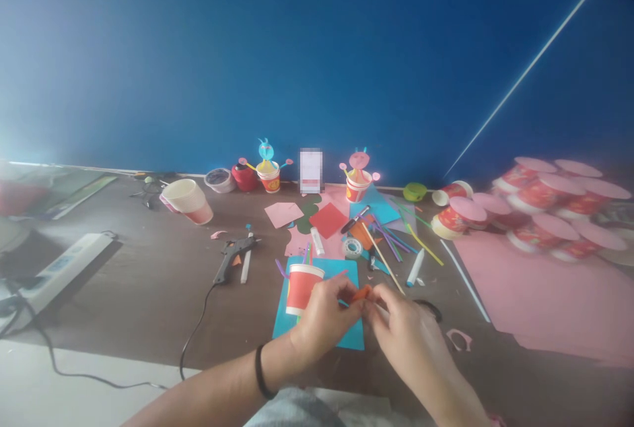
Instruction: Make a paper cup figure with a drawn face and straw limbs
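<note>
Both of my hands meet over the right side of a blue sheet (352, 334). A small orange-red piece (362, 293) is pinched between the fingertips of my left hand (329, 311) and my right hand (403, 321). Just left of my left hand, a red and white paper cup (303, 290) is on the blue sheet, with purple and green strips showing around it. My left wrist wears a dark band. The exact shape of the orange-red piece is partly hidden by my fingers.
A glue gun (232, 259) and its cord lie left. Behind are two cup figures (270, 179), (358, 186) and coloured paper (329, 219). Tape (352, 247), a wooden stick (384, 259) and a marker (415, 267) lie right, before several pink-topped cups (549, 189). A power strip (69, 272) is far left.
</note>
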`<state>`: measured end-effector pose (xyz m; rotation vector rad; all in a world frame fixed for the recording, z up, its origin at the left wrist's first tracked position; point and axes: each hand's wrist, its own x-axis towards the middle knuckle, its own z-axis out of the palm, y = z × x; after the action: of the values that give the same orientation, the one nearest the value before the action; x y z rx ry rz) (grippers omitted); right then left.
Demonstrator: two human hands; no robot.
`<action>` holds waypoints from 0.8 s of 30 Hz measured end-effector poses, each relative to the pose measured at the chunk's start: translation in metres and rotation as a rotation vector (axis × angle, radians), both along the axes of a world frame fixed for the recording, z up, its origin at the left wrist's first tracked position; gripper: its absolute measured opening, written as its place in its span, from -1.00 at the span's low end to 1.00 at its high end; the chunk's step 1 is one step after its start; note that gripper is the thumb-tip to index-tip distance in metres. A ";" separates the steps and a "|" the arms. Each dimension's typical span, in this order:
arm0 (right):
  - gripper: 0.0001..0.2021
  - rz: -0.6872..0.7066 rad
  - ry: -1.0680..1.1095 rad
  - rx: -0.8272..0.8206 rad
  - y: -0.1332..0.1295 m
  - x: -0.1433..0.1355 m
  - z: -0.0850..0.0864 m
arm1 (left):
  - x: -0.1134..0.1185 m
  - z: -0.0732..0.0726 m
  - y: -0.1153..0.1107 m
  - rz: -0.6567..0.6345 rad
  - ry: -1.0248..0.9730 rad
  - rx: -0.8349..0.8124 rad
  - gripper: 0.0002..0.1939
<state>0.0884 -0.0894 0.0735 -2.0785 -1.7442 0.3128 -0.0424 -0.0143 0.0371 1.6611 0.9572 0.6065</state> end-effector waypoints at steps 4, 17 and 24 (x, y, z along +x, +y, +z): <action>-0.93 -0.058 -0.091 0.044 -0.001 -0.007 -0.016 | 0.006 -0.001 0.000 0.015 0.050 0.146 -0.94; -0.60 0.030 -0.142 0.151 -0.013 -0.008 -0.068 | 0.000 -0.013 -0.012 -0.032 0.165 0.235 -0.89; -0.60 -0.080 -0.040 0.125 -0.036 0.041 -0.069 | -0.006 -0.023 -0.015 -0.070 0.222 0.304 -0.88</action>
<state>0.1295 -0.1250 0.0048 -2.0713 -1.6535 0.1356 -0.0485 -0.0289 0.0144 2.0577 0.9959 0.5482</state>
